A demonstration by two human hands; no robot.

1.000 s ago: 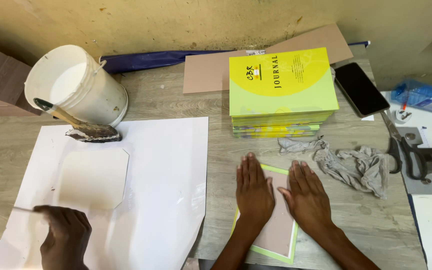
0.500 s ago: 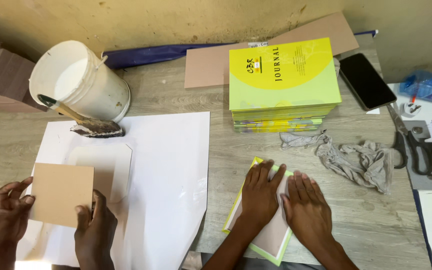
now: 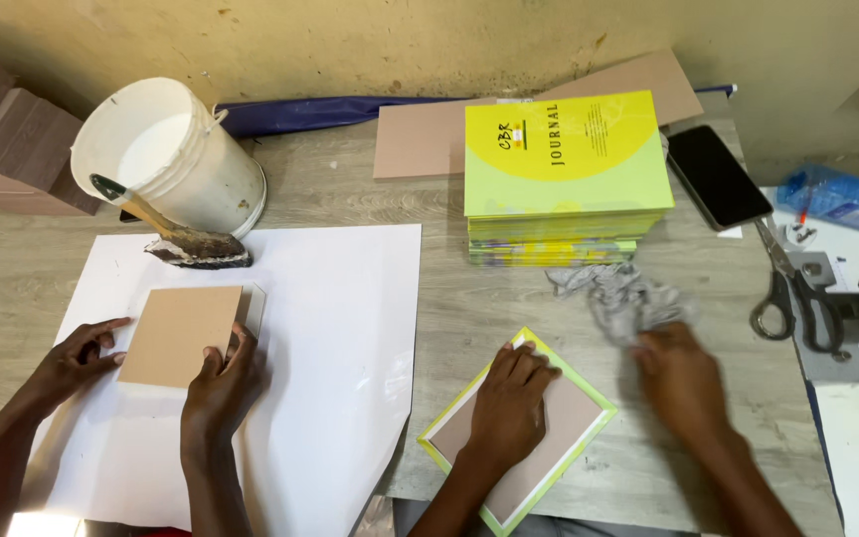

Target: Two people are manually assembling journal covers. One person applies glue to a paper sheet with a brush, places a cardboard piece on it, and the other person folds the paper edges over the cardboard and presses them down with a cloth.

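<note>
My left hand (image 3: pixel 509 413) lies flat, fingers spread, on a book cover (image 3: pixel 574 433) that rests face down, with brown board inside a yellow-green border. This cover sits tilted at the table's front edge. My right hand (image 3: pixel 683 383), blurred, is off the cover and reaches a crumpled grey rag (image 3: pixel 618 293) just beyond it, touching its near edge. Whether the fingers grip the rag is hidden. A stack of yellow-green journals (image 3: pixel 564 169) stands behind the rag.
At left a co-worker's two hands (image 3: pixel 221 383) press a brown card (image 3: pixel 179 333) onto a large white sheet (image 3: pixel 340 328). A white bucket (image 3: pixel 166 154) and a glue brush (image 3: pixel 196 247) sit behind it. A phone (image 3: pixel 718 177) and scissors (image 3: pixel 782 288) lie at right.
My right hand left the cover and moved right and forward to the rag. The cover now sits turned at an angle. The co-worker laid a brown card on the white sheet.
</note>
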